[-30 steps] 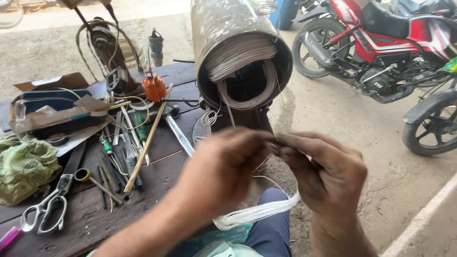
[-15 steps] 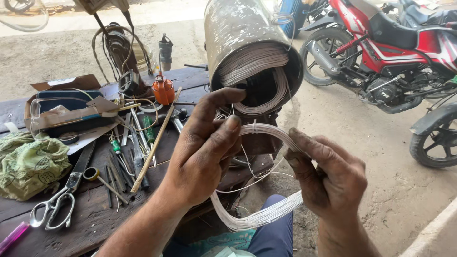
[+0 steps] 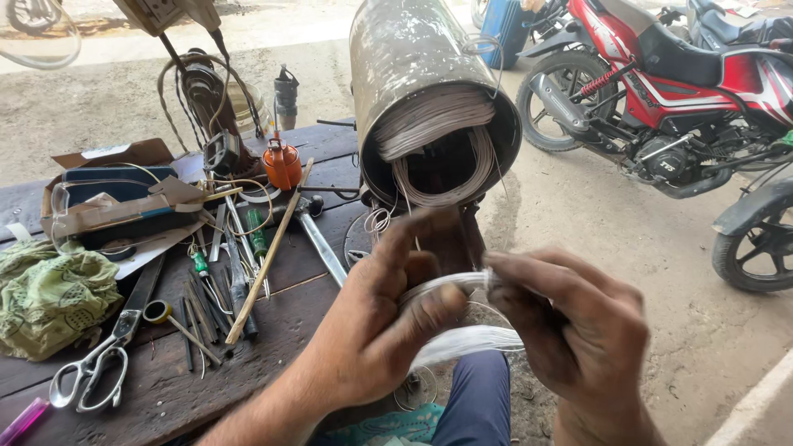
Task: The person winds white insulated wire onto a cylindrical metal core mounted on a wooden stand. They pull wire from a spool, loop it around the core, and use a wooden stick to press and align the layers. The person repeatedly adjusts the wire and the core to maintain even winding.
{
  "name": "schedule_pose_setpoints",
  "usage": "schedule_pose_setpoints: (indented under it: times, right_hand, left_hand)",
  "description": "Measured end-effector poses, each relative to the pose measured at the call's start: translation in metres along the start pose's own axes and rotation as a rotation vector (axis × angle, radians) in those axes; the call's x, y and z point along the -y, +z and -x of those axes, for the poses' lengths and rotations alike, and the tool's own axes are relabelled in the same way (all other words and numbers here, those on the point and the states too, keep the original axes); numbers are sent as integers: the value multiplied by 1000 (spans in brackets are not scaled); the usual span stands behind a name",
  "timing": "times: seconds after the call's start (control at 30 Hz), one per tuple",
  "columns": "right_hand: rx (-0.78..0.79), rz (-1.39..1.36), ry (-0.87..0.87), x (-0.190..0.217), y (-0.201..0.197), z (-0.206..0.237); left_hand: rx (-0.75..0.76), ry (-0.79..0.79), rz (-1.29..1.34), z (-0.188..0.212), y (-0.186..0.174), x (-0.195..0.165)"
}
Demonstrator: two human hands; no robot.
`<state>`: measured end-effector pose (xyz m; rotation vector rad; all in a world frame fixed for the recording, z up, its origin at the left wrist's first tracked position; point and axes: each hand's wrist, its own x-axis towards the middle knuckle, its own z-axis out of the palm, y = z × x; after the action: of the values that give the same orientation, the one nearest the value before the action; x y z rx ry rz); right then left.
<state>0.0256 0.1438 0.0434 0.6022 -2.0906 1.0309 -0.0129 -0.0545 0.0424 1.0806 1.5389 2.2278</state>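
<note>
Left hand (image 3: 388,330): closed on white wire coil (image 3: 462,339), thumb through loop | Right hand (image 3: 570,330): fingers pinch coil's upper strand | Coil: between hands, above knee, before metal cylinder (image 3: 421,83) with wire windings | Bench (image 3: 273,330): scissors (image 3: 91,372), wooden stick (image 3: 268,252), green cloth (image 3: 49,297) | Red motorcycle (image 3: 669,91) beyond.

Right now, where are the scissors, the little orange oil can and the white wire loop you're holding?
scissors (image 3: 87,372): head view, on the crossing just above the handle rings.
orange oil can (image 3: 282,165): head view, on its round body.
white wire loop (image 3: 467,339): head view, on the lower strands between both hands.
</note>
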Motion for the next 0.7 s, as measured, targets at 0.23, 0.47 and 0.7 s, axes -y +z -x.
schedule_pose_setpoints:
  times: [0.23, 0.47, 0.7]
  right_hand:
    - [-42, -487, 210, -13, -7, 4]
    - [-105, -640, 246, -34, -14, -1]
    - [-315, -533, 46, -52, 0, 30]
  left_hand:
    - [260, 145, -331, 0, -22, -4]
    - [452, 270, -469, -14, -19, -6]
    - [71, 49, -177, -9, -2, -27]
